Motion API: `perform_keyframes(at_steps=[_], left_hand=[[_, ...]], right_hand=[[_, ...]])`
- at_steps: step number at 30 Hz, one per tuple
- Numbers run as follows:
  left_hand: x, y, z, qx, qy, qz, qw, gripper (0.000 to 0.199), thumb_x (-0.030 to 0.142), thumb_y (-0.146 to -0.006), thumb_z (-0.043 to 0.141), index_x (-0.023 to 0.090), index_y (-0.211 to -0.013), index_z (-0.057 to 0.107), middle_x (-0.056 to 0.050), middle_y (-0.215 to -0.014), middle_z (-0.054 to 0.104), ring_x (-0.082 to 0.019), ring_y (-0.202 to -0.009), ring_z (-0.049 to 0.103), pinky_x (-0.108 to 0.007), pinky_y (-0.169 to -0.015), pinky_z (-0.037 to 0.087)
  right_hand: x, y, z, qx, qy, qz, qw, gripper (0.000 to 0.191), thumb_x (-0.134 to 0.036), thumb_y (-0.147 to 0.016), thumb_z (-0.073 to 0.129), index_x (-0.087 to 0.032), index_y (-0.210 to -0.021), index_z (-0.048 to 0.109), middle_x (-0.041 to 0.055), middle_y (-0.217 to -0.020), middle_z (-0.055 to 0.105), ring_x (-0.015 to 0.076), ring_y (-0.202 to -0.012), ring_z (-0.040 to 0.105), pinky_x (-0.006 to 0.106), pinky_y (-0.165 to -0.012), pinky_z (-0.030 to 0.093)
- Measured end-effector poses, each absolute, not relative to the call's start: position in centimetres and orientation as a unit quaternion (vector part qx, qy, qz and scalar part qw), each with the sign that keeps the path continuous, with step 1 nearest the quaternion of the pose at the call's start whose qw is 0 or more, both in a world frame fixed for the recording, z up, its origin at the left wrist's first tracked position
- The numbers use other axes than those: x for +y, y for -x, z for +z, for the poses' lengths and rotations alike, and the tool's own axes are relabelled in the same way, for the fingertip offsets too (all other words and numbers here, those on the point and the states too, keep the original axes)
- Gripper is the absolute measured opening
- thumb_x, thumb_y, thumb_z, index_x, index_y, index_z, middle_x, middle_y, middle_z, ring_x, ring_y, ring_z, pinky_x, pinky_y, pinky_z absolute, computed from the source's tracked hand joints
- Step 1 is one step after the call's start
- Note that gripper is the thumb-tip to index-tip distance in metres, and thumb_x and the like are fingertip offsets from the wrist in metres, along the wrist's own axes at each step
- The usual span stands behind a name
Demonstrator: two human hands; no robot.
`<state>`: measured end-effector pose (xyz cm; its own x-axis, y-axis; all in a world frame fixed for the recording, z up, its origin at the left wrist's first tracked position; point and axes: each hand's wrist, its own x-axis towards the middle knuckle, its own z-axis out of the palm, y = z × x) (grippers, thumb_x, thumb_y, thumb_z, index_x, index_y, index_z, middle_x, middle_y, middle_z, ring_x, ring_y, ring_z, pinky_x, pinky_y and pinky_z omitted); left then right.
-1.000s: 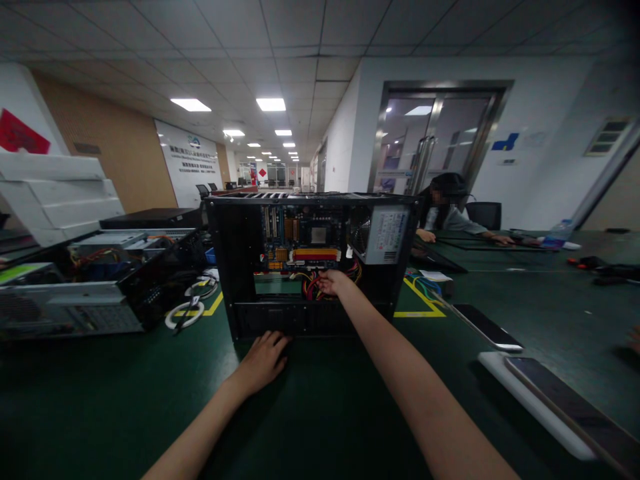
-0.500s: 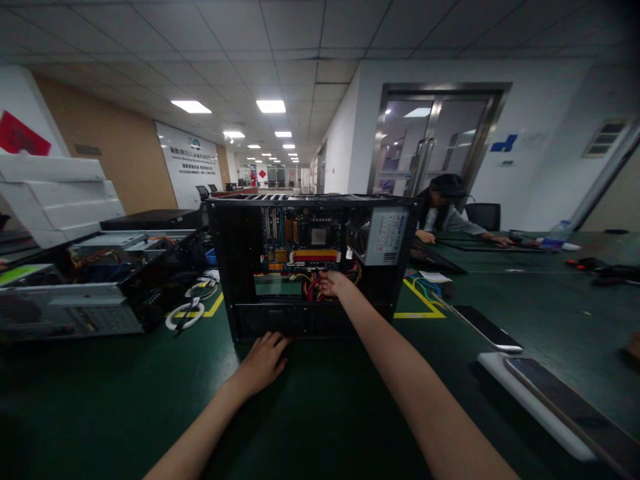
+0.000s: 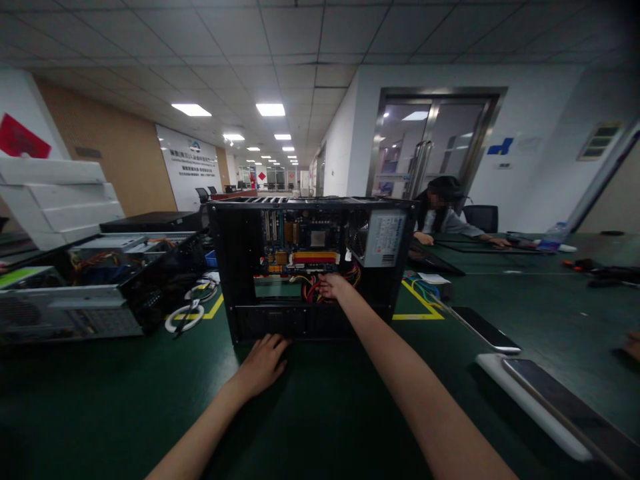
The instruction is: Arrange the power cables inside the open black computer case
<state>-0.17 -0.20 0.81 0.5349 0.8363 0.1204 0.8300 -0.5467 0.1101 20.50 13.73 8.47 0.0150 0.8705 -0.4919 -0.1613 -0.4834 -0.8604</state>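
Observation:
A black computer case [image 3: 270, 322] stands upright before me with its side open. Inside are a motherboard [image 3: 300, 233], red and yellow memory slots [image 3: 315, 257] and, at upper right, a silver power supply [image 3: 386, 239]. My right hand [image 3: 330, 287] reaches into the lower part of the case, its fingers closed on a bundle of red, yellow and black power cables [image 3: 309, 289]. The fingertips are partly lost among the wires. Palm down on the table, my left hand [image 3: 265, 360] has its fingers spread and their tips at the case's bottom edge.
Another opened computer case [image 3: 95, 313] lies at left, by coiled cables [image 3: 185, 317]. Phones [image 3: 485, 329] and a white slab-like object [image 3: 530, 407] lie at right on the green table [image 3: 150, 393]. A person [image 3: 445, 213] sits across at right.
Both hands stay nearly where they were; the right fingers shift only slightly among the cables. The view has tilted a little.

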Motion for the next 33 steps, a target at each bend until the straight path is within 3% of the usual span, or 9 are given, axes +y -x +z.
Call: perform_keyframes(at_steps=[8,13,20,27,33], left_hand=[[-0.2,0.2,0.6,0.471,-0.878,0.085,0.018,0.039,0.025,-0.078,0.040,0.026,-0.116,0.035,-0.004,-0.112,0.043,-0.021,-0.104,0.038,-0.038,-0.087,0.033],[-0.2,0.3,0.7,0.465,-0.880,0.094,0.017,0.038,0.025,-0.078,0.040,0.026,-0.116,0.035,-0.005,-0.111,0.043,-0.021,-0.103,0.038,-0.036,-0.086,0.033],[-0.2,0.2,0.8,0.469,-0.879,0.088,0.019,0.040,0.024,-0.077,0.041,0.026,-0.116,0.036,-0.004,-0.113,0.042,-0.022,-0.105,0.037,-0.037,-0.088,0.031],[-0.3,0.2,0.9,0.472,-0.877,0.083,0.029,0.042,0.024,-0.077,0.041,0.027,-0.118,0.034,-0.004,-0.115,0.042,-0.022,-0.106,0.037,-0.039,-0.089,0.031],[-0.2,0.3,0.7,0.470,-0.878,0.088,0.029,0.041,0.025,-0.078,0.040,0.027,-0.118,0.034,-0.004,-0.114,0.042,-0.022,-0.106,0.037,-0.039,-0.088,0.032]], right_hand=[[13.4,-20.3,8.2,-0.395,0.605,0.584,0.370,0.014,-0.024,-0.079,0.048,-0.016,-0.070,0.041,-0.0035,-0.050,0.047,0.0070,-0.040,0.048,0.018,-0.042,0.037],[13.8,-20.3,7.7,-0.434,0.629,0.550,0.336,0.012,-0.019,-0.074,0.055,-0.015,-0.070,0.045,-0.0023,-0.047,0.051,0.0074,-0.038,0.049,0.017,-0.041,0.036],[13.6,-21.4,7.3,-0.500,0.663,0.474,0.292,0.005,-0.009,-0.072,0.050,-0.012,-0.069,0.047,-0.0010,-0.039,0.052,0.0065,-0.030,0.043,0.017,-0.036,0.036],[11.4,-23.4,7.5,-0.575,0.610,0.382,0.389,0.011,-0.005,-0.070,0.046,-0.014,-0.064,0.046,-0.0001,-0.050,0.055,0.0049,-0.035,0.043,0.016,-0.038,0.034],[7.8,-25.1,7.7,-0.666,0.564,0.197,0.447,0.015,-0.005,-0.069,0.043,-0.018,-0.072,0.049,-0.0007,-0.063,0.057,0.0091,-0.058,0.052,0.019,-0.058,0.038]])
